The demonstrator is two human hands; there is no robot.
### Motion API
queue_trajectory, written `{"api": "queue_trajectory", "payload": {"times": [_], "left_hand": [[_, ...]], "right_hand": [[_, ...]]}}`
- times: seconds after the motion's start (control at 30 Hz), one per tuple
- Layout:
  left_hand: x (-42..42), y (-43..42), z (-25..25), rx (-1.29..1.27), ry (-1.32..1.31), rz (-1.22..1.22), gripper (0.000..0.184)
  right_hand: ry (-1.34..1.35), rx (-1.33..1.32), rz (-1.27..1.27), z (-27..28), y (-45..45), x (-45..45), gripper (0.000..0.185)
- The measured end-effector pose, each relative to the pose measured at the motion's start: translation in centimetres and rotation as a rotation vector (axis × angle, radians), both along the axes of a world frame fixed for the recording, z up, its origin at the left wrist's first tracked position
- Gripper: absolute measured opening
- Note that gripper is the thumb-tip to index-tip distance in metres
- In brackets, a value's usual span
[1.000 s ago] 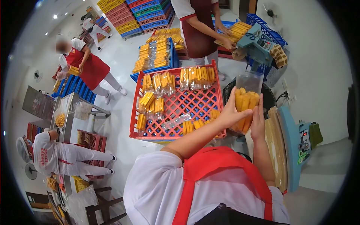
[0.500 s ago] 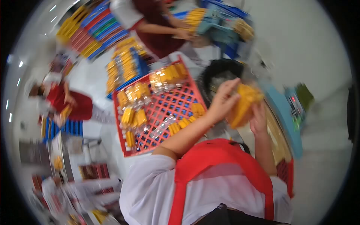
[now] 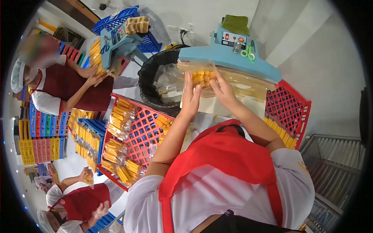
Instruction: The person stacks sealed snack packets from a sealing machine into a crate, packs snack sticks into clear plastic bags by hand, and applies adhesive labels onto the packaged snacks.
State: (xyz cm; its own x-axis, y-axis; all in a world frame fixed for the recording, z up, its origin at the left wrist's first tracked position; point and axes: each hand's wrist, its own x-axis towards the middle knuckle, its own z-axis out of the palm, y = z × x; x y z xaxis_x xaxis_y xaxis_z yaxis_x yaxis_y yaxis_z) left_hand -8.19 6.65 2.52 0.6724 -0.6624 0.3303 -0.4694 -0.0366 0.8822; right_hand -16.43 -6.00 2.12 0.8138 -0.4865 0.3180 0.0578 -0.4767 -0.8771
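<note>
Between my two hands is a clear plastic bag of yellow sticks, its upper part at the front edge of a light-blue bag sealer. My left hand presses on the bag's left side, fingers extended and close together. On the opposite side my right hand steadies it with the fingers flat. The sticks show end-on through the plastic. Lying on the sealer are green-handled scissors, a small clear bottle and a folded green cloth.
A black-lined bin holding clear plastic stands left of the sealer. Filled bags lie in a red crate; another red crate with yellow sticks stands right. A co-worker handles yellow sticks at a second sealer. Another person stands lower left.
My view has swung toward the sealer. The bag, blurred and tilted in my hands before, has come to the sealer's front edge, and my hands have shifted to its two sides.
</note>
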Motion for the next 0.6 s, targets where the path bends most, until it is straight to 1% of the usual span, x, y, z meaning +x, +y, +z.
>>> {"api": "queue_trajectory", "payload": {"times": [0.03, 0.07, 0.13, 0.17, 0.23, 0.27, 0.33, 0.37, 0.43, 0.47, 0.53, 0.57, 0.6], "left_hand": [[-0.1, -0.2, 0.3, 0.050, -0.013, 0.001, 0.055], [-0.3, -0.4, 0.5, 0.051, -0.008, 0.002, 0.055], [-0.6, -0.6, 1.4, 0.022, -0.050, 0.096, 0.049], [-0.4, -0.7, 2.0, 0.021, -0.053, 0.105, 0.049], [-0.2, -0.7, 2.9, 0.104, -0.088, 0.182, 0.036], [-0.3, -0.7, 3.1, 0.107, -0.086, 0.188, 0.036], [-0.2, -1.2, 3.4, 0.080, -0.049, 0.287, 0.025], [0.1, -1.4, 3.0, 0.077, -0.053, 0.292, 0.025], [0.4, -1.5, 2.2, -0.063, 0.068, 0.328, 0.020], [0.2, -1.4, 2.2, -0.059, 0.067, 0.329, 0.020], [-0.2, -1.1, 2.3, -0.297, 0.578, 0.220, 0.016], [-0.5, -0.8, 2.2, -0.290, 0.580, 0.221, 0.016], [-0.8, -0.3, 2.2, -0.265, 0.608, 0.144, 0.013]], "right_hand": [[-0.051, -0.132, -0.025, 0.4, -0.2, -0.1, 0.047], [-0.046, -0.132, -0.023, 1.0, -0.4, -0.2, 0.047], [-0.018, -0.460, -0.097, 2.4, -0.6, 0.2, 0.033], [-0.023, -0.461, -0.089, 3.0, -0.8, 0.4, 0.033], [0.077, -0.394, -0.066, 3.9, -1.2, 0.5, 0.022], [0.078, -0.393, -0.058, 4.1, -1.1, 0.6, 0.022], [0.026, -0.338, -0.071, 4.4, -1.1, 1.0, 0.020], [0.021, -0.339, -0.067, 4.4, -1.2, 1.2, 0.020], [-0.064, -0.202, -0.099, 4.1, -1.3, 1.2, 0.012], [-0.065, -0.198, -0.098, 4.2, -1.3, 0.8, 0.012], [0.011, 0.266, 0.151, 4.7, -1.4, -0.3, 0.011], [0.013, 0.272, 0.150, 4.7, -1.4, -0.9, 0.011], [0.056, 0.334, 0.185, 4.7, -1.4, -1.5, 0.011]]}}
